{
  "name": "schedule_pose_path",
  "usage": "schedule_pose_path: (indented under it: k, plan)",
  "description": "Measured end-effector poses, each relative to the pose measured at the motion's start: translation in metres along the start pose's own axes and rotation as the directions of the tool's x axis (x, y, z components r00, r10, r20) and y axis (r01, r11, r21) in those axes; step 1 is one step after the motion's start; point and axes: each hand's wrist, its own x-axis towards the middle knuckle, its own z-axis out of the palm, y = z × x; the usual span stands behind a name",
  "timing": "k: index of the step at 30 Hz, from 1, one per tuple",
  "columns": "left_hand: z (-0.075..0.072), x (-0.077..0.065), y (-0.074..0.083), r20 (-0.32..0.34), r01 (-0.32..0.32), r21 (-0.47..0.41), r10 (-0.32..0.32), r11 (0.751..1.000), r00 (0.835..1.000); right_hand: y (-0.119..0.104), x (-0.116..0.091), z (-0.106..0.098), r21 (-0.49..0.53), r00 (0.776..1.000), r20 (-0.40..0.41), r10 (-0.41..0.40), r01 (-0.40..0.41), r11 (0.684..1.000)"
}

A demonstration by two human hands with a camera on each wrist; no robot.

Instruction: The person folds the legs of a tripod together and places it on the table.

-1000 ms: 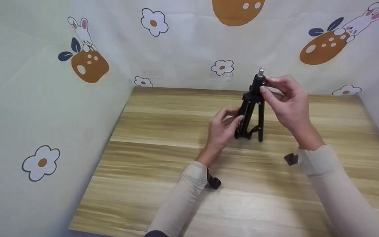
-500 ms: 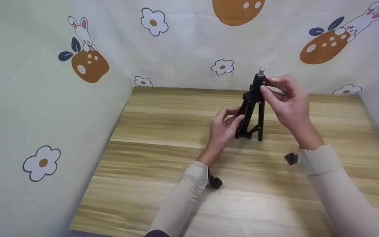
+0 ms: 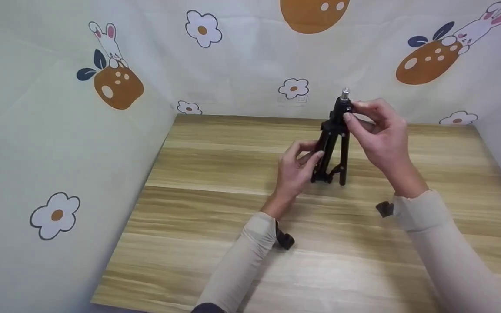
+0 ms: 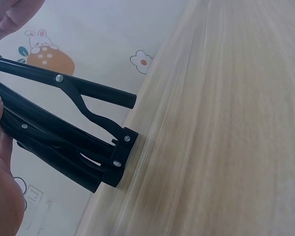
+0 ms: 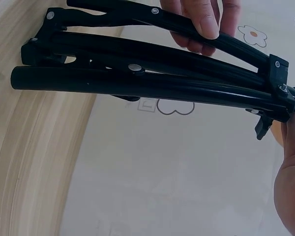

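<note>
A small black tripod (image 3: 329, 150) stands slightly tilted toward the back of the table, its legs nearly folded together and a silver screw stud (image 3: 345, 94) at its top. My left hand (image 3: 295, 168) pinches a leg on the left side between thumb and fingers. With thumb and forefinger, my right hand (image 3: 383, 130) grips the black collar (image 3: 342, 109) just under the stud. In the left wrist view, curved braces (image 4: 91, 114) link the tubular legs to a lower bracket (image 4: 122, 157). A small black lever (image 5: 263, 128) juts out near the upper joint in the right wrist view.
The wood-grain table (image 3: 215, 208) reaches back to a pale curtain (image 3: 242, 65) printed with flowers, rabbits and orange fruit. Black wrist-camera mounts (image 3: 284, 240) hang from both beige sleeves (image 3: 424, 213).
The tripod's free right leg has shifted very slightly left and up. Both hands keep their grip in nearly the same place.
</note>
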Motion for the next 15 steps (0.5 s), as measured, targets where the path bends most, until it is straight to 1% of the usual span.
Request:
schedule_pose_path:
  k: [11,15]
  plan:
    - [0.0022,0.0011,-0.0004,0.001,0.014,-0.002,-0.014,1.0,1.0,0.0004,0.0002,0.0001,-0.002,1.0,0.0,-0.004,0.004,1.0]
    - [0.0025,0.0016,0.0,0.009,0.003,0.017,-0.004,1.0,1.0,0.001,-0.0001,0.0003,0.037,1.0,-0.002,0.0,0.0,0.999]
